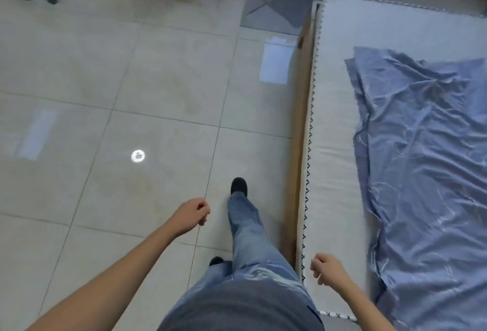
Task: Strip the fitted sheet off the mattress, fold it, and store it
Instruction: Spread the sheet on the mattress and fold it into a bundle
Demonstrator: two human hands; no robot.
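Left hand (193,213), right hand (325,268): loosely curled, holding nothing. Crumpled blue fitted sheet (421,159) lies right of my fingers on white quilted mattress (334,146). Recommend pinching matched corners, pulling taut.

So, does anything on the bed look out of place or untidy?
The blue sheet lies loose and wrinkled on the mattress, its edges uneven, and leaves the strip beside the person bare.
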